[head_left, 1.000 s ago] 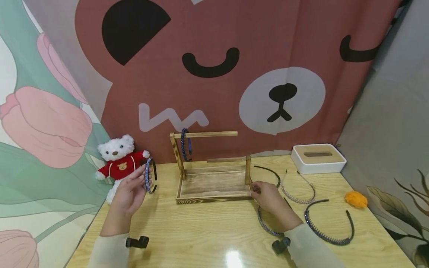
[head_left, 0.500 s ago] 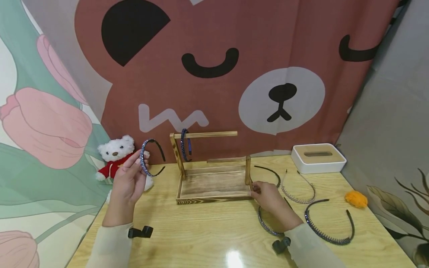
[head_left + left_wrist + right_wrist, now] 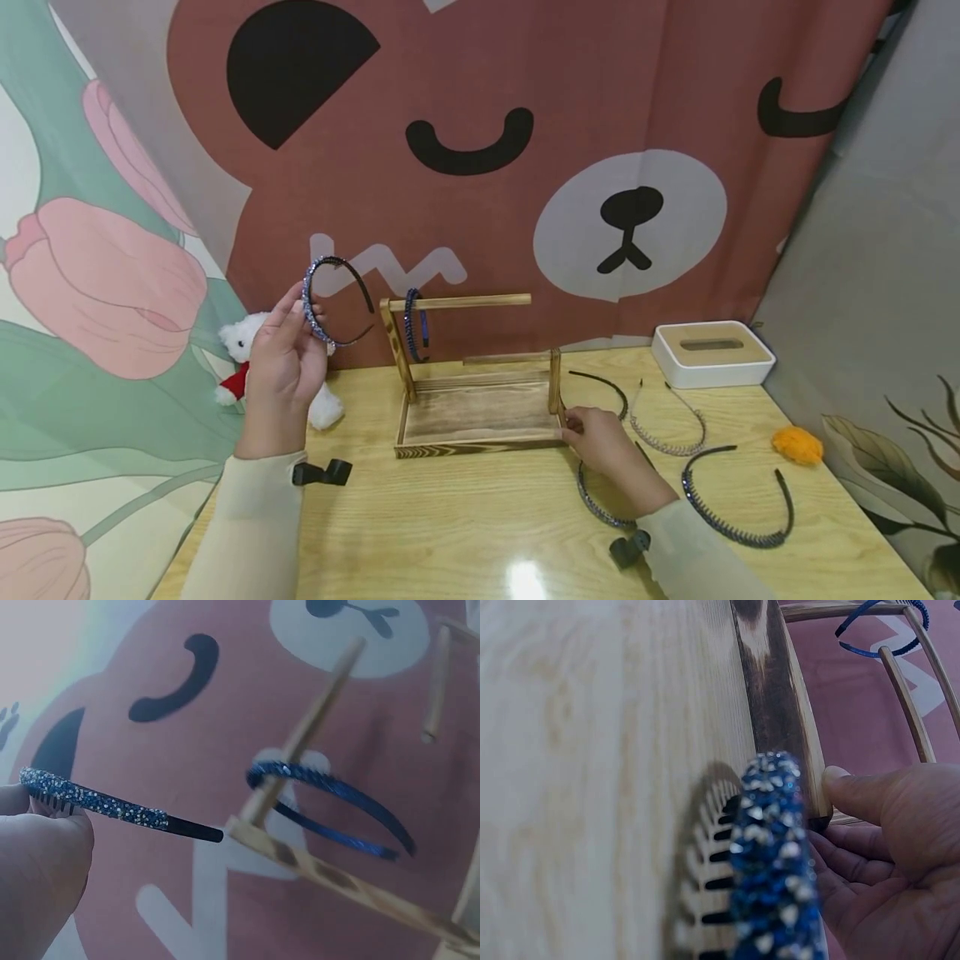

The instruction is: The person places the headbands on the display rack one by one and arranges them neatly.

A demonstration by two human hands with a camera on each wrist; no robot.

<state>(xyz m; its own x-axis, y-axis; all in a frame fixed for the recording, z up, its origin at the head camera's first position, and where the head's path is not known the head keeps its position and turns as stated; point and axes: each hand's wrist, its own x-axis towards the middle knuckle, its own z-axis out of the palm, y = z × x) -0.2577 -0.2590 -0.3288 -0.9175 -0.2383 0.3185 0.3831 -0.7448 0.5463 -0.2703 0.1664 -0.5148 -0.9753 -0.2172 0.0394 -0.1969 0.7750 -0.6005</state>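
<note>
Well, our left hand [image 3: 288, 358] has its thumb and fingers pinched on the thick, beaded part of the sparkly headband [image 3: 307, 293]. We hold it up in the air, just left of the wooden rack [image 3: 480, 447] and not touching it. Its open side faces right, toward the rack's top bar [image 3: 480, 300]. That bar runs left to right: its near end is stuck to the left post [image 3: 397, 346], and its free end points away from us holding the band. So the left hand is the nearer one to the post. A blue headband [image 3: 409, 325] hangs across the bar by that post; ours is turned more flat to our eyes. Our right hand [image 3: 596, 433] pinches the rack's front right corner, thumb on one side and fingers below.
</note>
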